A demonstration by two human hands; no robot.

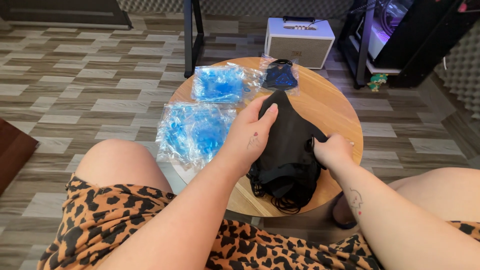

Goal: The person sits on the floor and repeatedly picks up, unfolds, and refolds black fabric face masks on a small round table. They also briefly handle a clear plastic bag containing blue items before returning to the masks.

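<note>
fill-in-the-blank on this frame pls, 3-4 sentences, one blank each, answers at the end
1. Both hands rest on a stack of face masks whose colour is ____.
2. The masks lie on a small table whose top is ____ in shape.
3. The clear packets beside the left hand hold contents coloured ____.
4. The right hand grips the stack at the edge away from the ____ hand.

Missing words: black; round; blue; left

Setting: private home room.
Floor: wood-look tile floor.
Furnishing: small round wooden table, white speaker.
Walls: dark acoustic foam.
</note>
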